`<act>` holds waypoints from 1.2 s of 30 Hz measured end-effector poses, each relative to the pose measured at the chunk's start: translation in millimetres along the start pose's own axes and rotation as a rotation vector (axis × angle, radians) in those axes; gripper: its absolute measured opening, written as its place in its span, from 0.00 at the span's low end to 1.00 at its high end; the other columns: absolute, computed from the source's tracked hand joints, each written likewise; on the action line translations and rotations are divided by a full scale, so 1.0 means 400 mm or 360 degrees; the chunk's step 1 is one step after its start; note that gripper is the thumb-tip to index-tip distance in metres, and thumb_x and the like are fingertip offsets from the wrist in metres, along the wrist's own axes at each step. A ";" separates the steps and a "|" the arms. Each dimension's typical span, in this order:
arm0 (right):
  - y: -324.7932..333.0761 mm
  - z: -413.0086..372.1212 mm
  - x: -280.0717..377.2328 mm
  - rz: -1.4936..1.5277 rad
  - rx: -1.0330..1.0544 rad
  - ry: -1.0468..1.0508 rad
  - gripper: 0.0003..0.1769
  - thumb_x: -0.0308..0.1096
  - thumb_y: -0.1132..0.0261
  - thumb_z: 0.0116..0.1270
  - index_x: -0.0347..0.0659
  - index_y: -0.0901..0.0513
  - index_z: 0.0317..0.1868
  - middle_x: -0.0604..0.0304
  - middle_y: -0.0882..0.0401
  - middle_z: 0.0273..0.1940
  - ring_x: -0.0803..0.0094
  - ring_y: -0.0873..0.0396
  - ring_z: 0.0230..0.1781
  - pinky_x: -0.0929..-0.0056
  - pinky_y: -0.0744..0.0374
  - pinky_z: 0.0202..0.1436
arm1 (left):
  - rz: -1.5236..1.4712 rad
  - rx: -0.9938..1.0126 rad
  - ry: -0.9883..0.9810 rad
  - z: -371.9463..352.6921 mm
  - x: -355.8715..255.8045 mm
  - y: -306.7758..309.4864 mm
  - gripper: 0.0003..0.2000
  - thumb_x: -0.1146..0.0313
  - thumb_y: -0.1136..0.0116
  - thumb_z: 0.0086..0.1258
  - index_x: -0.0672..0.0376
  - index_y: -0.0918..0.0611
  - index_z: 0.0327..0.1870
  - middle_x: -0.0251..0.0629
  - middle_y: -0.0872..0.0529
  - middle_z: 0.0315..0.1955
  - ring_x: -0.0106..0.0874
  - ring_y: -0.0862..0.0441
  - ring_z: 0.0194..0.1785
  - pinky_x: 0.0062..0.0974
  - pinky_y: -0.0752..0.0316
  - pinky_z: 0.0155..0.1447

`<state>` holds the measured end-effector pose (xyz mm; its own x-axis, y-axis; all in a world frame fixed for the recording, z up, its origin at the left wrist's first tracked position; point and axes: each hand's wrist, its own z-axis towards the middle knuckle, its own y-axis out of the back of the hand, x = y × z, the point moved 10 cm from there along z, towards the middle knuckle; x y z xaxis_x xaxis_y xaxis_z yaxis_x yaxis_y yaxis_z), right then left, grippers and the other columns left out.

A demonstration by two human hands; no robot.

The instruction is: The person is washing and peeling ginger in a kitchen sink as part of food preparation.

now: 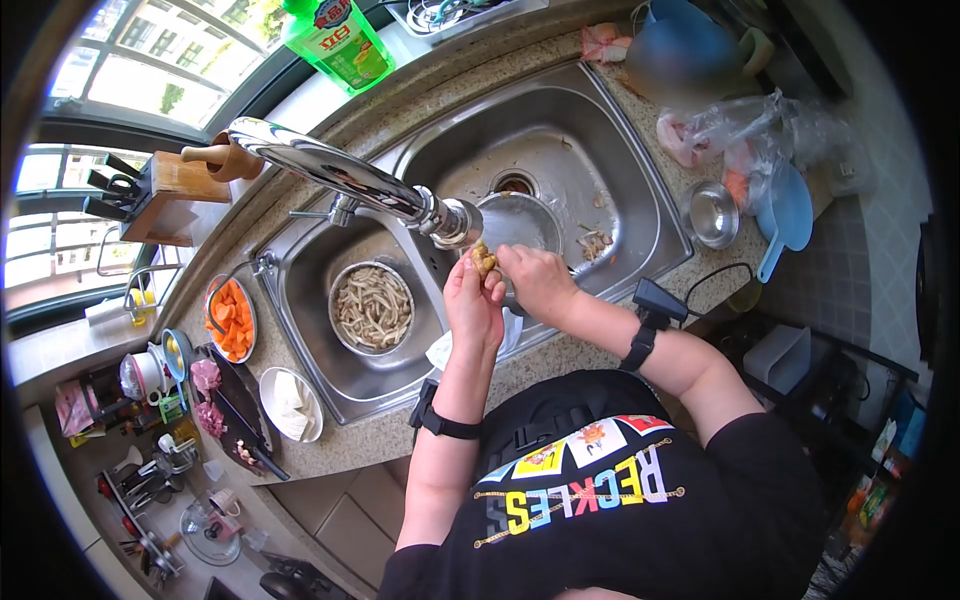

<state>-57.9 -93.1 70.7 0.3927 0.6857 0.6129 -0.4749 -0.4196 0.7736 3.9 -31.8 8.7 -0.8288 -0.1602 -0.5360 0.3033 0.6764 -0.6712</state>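
My left hand [472,305] pinches a small knobbly piece of ginger [484,259] between thumb and fingertips, just below the faucet's spout. My right hand [540,282] is closed right beside the ginger, its fingertips turned toward it. Whether those fingers touch the ginger or hold something small is hidden. Beneath the hands, a round metal strainer or bowl [520,222] lies in the right sink basin [600,150]. The chrome faucet [340,175] arches over both basins, and no running water is visible.
In the left basin [300,320] a bowl holds pale strips [372,308]. Further left are cut carrots [232,322], a white dish [312,405] with white slices, and a dark board with meat and a knife. A metal bowl [713,214] and blue scoop [786,212] stand right.
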 end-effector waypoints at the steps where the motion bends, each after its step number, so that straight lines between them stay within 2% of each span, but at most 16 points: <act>1: 0.010 0.004 0.004 0.0006 -0.0055 0.0028 0.07 0.26 0.45 0.55 0.39 0.32 0.35 0.51 0.25 0.27 0.51 0.22 0.29 0.58 0.24 0.30 | -0.0003 0.0001 -0.0002 0.003 -0.002 0.000 0.11 0.68 0.58 0.73 0.65 0.29 0.49 0.31 0.28 0.30 0.17 0.36 0.25 0.12 0.38 0.24; 3: 0.015 0.008 -0.006 0.0043 -0.0094 -0.0024 0.06 0.26 0.45 0.55 0.39 0.32 0.34 0.51 0.24 0.28 0.51 0.23 0.29 0.58 0.24 0.30 | -0.0103 0.0103 0.0052 0.007 0.001 -0.015 0.11 0.69 0.58 0.73 0.65 0.28 0.48 0.31 0.28 0.30 0.17 0.37 0.25 0.12 0.39 0.24; 8: 0.069 0.026 -0.022 0.0258 -0.0149 -0.0070 0.04 0.26 0.45 0.56 0.39 0.31 0.32 0.50 0.23 0.27 0.50 0.23 0.30 0.57 0.26 0.30 | -0.0039 0.0081 0.0019 -0.004 -0.018 -0.014 0.09 0.69 0.58 0.72 0.64 0.29 0.47 0.31 0.29 0.29 0.17 0.37 0.24 0.12 0.40 0.24; 10: 0.043 0.028 0.005 0.0303 0.0125 0.0093 0.02 0.26 0.46 0.56 0.38 0.31 0.30 0.50 0.23 0.26 0.50 0.23 0.30 0.57 0.26 0.30 | -0.0038 0.0086 -0.0017 -0.008 -0.026 -0.020 0.09 0.69 0.57 0.72 0.64 0.29 0.47 0.31 0.29 0.29 0.17 0.37 0.24 0.13 0.40 0.24; 20: 0.055 0.025 0.005 0.0216 0.0064 0.0112 0.02 0.27 0.46 0.57 0.39 0.30 0.30 0.51 0.23 0.25 0.52 0.22 0.28 0.57 0.25 0.29 | 0.0115 0.0165 0.0026 -0.012 -0.038 -0.040 0.10 0.68 0.58 0.73 0.64 0.29 0.48 0.30 0.28 0.30 0.17 0.40 0.22 0.12 0.42 0.22; 22: 0.037 0.029 0.012 0.0169 0.0266 0.0208 0.03 0.28 0.46 0.57 0.39 0.29 0.31 0.51 0.22 0.26 0.51 0.22 0.28 0.57 0.25 0.29 | 0.0167 0.0158 0.0013 -0.013 -0.046 -0.038 0.11 0.68 0.58 0.73 0.64 0.28 0.48 0.30 0.28 0.29 0.17 0.40 0.22 0.12 0.42 0.22; 23: 0.044 0.035 0.006 0.0170 0.0268 0.0203 0.03 0.28 0.46 0.57 0.39 0.29 0.31 0.51 0.22 0.26 0.51 0.22 0.28 0.57 0.25 0.29 | 0.0300 0.0193 0.0026 -0.014 -0.048 -0.042 0.11 0.68 0.58 0.73 0.65 0.27 0.48 0.30 0.28 0.29 0.16 0.41 0.21 0.12 0.43 0.22; 25: 0.014 0.033 0.007 0.0201 0.0587 0.0264 0.04 0.30 0.45 0.59 0.39 0.28 0.29 0.49 0.23 0.26 0.49 0.23 0.29 0.56 0.26 0.30 | 0.0431 0.0227 0.0042 -0.019 -0.046 -0.050 0.11 0.69 0.59 0.74 0.65 0.27 0.48 0.30 0.28 0.29 0.16 0.41 0.21 0.12 0.43 0.22; 29: 0.014 0.039 -0.002 0.0317 0.0814 0.0210 0.08 0.33 0.45 0.61 0.38 0.28 0.28 0.45 0.25 0.26 0.49 0.24 0.26 0.58 0.28 0.29 | 0.0527 0.0274 0.0061 -0.021 -0.041 -0.051 0.11 0.69 0.59 0.74 0.65 0.26 0.47 0.28 0.29 0.27 0.15 0.42 0.21 0.12 0.45 0.22; 31: -0.027 0.019 -0.006 0.0705 0.1130 0.0199 0.12 0.37 0.45 0.64 0.37 0.28 0.27 0.53 0.27 0.20 0.59 0.27 0.20 0.66 0.31 0.26 | 0.0578 0.0321 0.0076 -0.023 -0.034 -0.048 0.11 0.69 0.59 0.74 0.65 0.26 0.47 0.28 0.30 0.26 0.15 0.42 0.21 0.12 0.45 0.22; 32: -0.029 0.023 -0.015 0.0708 0.1131 0.0198 0.12 0.37 0.45 0.64 0.37 0.28 0.27 0.53 0.27 0.20 0.59 0.27 0.20 0.66 0.31 0.26 | 0.0574 0.0360 0.0090 -0.026 -0.031 -0.050 0.11 0.69 0.59 0.74 0.65 0.26 0.47 0.28 0.30 0.26 0.15 0.43 0.21 0.12 0.46 0.22; 34: -0.084 -0.034 -0.025 0.1326 0.1697 -0.0271 0.13 0.38 0.44 0.65 0.37 0.29 0.26 0.66 0.33 0.18 0.74 0.35 0.19 0.75 0.35 0.25 | 0.0571 0.0396 0.0105 -0.029 -0.027 -0.053 0.11 0.69 0.59 0.74 0.65 0.26 0.46 0.27 0.30 0.26 0.15 0.43 0.21 0.12 0.46 0.22; 35: -0.075 -0.037 -0.027 0.1327 0.1699 -0.0271 0.13 0.38 0.44 0.65 0.37 0.29 0.26 0.66 0.33 0.18 0.74 0.35 0.19 0.75 0.35 0.25 | 0.0580 0.0409 0.0075 -0.031 -0.031 -0.059 0.11 0.69 0.59 0.74 0.65 0.26 0.47 0.28 0.30 0.26 0.15 0.43 0.21 0.12 0.46 0.22; 36: -0.066 -0.056 -0.018 0.1537 0.1831 -0.0421 0.13 0.37 0.46 0.66 0.38 0.29 0.27 0.69 0.34 0.20 0.78 0.36 0.21 0.76 0.34 0.27 | 0.0588 0.0421 0.0042 -0.031 -0.037 -0.063 0.11 0.68 0.59 0.74 0.65 0.26 0.47 0.28 0.30 0.26 0.15 0.43 0.21 0.12 0.46 0.22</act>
<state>-66.0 -73.8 42.3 0.4858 -0.1835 0.8546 0.1781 -0.9364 -0.3024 2.4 -37.5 39.9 -0.6532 0.0783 -0.7531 0.6878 0.4772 -0.5470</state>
